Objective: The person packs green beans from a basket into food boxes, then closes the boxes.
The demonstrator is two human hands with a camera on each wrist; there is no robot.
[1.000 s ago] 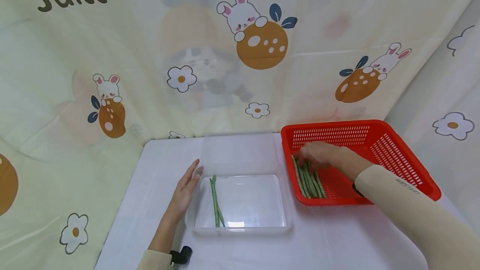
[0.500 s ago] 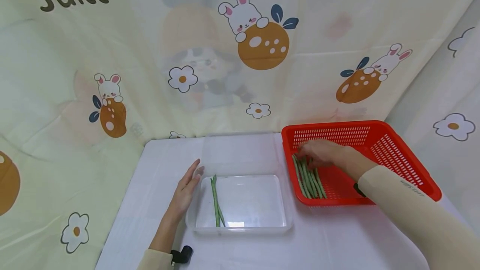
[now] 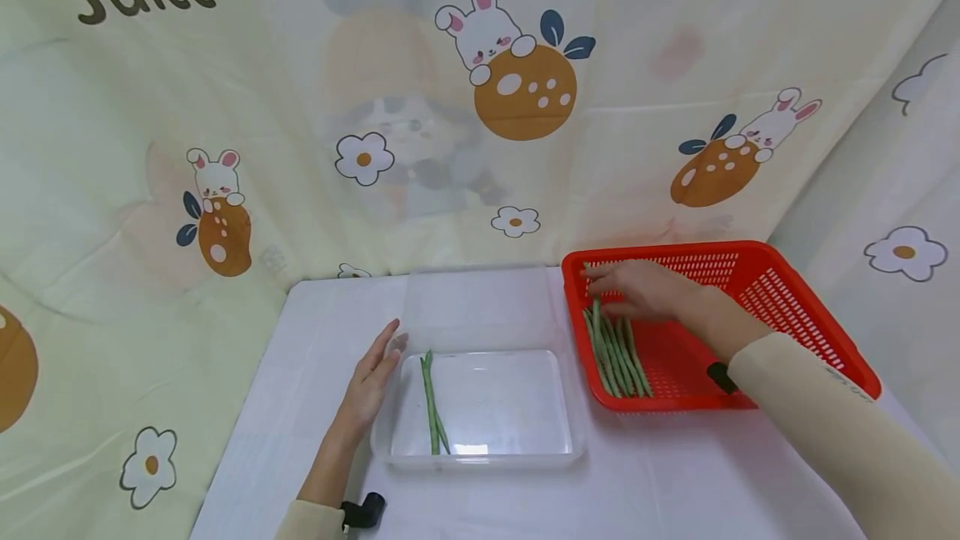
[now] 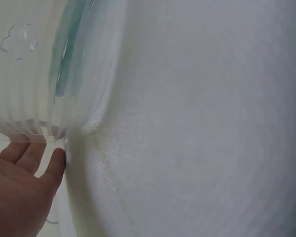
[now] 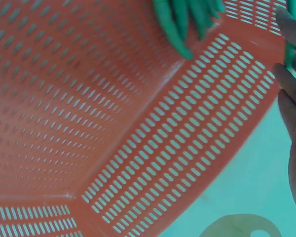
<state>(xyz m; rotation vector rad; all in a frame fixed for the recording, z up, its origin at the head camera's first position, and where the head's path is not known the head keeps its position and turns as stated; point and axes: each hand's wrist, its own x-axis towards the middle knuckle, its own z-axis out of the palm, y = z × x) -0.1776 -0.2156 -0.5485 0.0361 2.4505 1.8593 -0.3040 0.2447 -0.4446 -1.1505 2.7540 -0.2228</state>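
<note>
My right hand [image 3: 645, 288] is over the left side of the red basket [image 3: 678, 403], pinching a green bean [image 5: 289, 55] between thumb and fingers. In the right wrist view the bean stands clear of the others, partly covered by the fingers. Below the hand, several green beans [image 3: 618, 361] lie side by side on the basket floor. My left hand [image 3: 369, 382] rests against the left wall of a clear plastic container [image 3: 487, 462], fingers extended. Two green beans [image 3: 431, 402] lie inside that container near its left side, crossing at the top.
The clear lid [image 3: 476, 294] of the container extends behind it toward the curtain [image 3: 450, 190]. A white cloth covers the table [image 3: 525, 502]. Perforated walls enclose the basket, at the container's right.
My right hand has risen from the beans toward the basket's back-left rim, drawing one green bean up from the bunch. My left hand has stayed at the container.
</note>
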